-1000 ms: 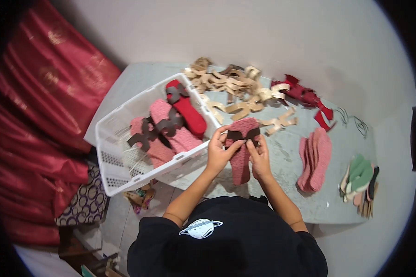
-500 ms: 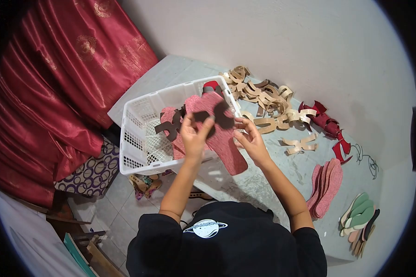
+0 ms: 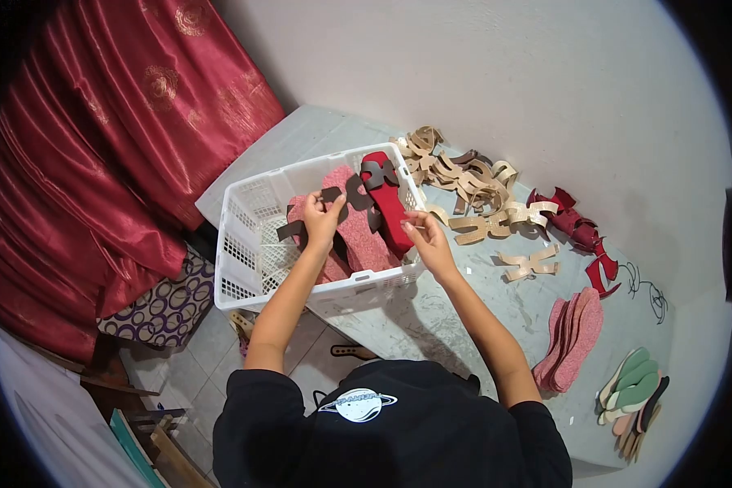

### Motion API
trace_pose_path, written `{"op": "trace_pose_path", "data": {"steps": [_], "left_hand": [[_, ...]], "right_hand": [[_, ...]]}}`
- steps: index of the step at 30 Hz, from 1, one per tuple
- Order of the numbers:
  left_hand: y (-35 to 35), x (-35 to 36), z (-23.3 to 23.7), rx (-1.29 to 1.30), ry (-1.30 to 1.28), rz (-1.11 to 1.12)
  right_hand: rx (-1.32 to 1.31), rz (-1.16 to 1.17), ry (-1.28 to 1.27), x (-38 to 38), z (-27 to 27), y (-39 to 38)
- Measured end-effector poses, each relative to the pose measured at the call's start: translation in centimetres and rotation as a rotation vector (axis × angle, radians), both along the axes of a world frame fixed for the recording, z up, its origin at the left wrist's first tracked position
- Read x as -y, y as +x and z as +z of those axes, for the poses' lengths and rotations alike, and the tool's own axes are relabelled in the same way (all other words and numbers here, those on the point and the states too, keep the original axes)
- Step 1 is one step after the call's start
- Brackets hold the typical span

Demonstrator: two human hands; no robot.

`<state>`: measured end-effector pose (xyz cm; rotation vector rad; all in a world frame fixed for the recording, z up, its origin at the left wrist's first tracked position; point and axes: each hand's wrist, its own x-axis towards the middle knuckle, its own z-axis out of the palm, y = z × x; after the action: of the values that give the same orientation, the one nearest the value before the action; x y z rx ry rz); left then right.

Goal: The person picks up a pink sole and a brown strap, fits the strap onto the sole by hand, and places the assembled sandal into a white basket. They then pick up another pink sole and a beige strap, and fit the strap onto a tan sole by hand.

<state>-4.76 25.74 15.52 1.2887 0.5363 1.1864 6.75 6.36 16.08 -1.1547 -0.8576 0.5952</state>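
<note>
Inside the white plastic basket (image 3: 240, 299), pink speckled shoe soles (image 3: 364, 244) lie beside a red sole (image 3: 390, 207) with a dark brown strap (image 3: 379, 172) across its top. My left hand (image 3: 321, 221) is over the pink soles, its thumb and fingers pinched on a brown strap (image 3: 331, 194). Part of another brown strap (image 3: 289, 231) sticks out to the left of that hand. My right hand (image 3: 431, 246) hovers at the basket's right rim by the red sole, thumb and fingers apart, with nothing visible between them.
Beige and brown cut straps (image 3: 464, 180) are heaped behind the basket. Red straps (image 3: 573, 224) and a black cord (image 3: 647, 289) lie further right. Stacked pink soles (image 3: 569, 342) and green and dark soles (image 3: 634, 386) are on the table. A red curtain (image 3: 130, 146) hangs left.
The pink sole with a brown strap, held up over the basket's front rim before, now lies in the basket. My right hand has come off it, and the red sole shows more fully.
</note>
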Motion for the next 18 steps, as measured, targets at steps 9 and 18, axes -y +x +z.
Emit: {"op": "trace_pose_path", "data": {"steps": [9,18], "left_hand": [[1.1,-1.6,-2.1,-0.471,0.281,0.231],[1.0,-2.1,-2.8,-0.73,0.354,0.339]], "right_hand": [[0.857,-0.098,-0.265,0.2,-0.7,-0.4],[1.051,-0.032,-0.507,-0.1,-1.6,-0.5]]}}
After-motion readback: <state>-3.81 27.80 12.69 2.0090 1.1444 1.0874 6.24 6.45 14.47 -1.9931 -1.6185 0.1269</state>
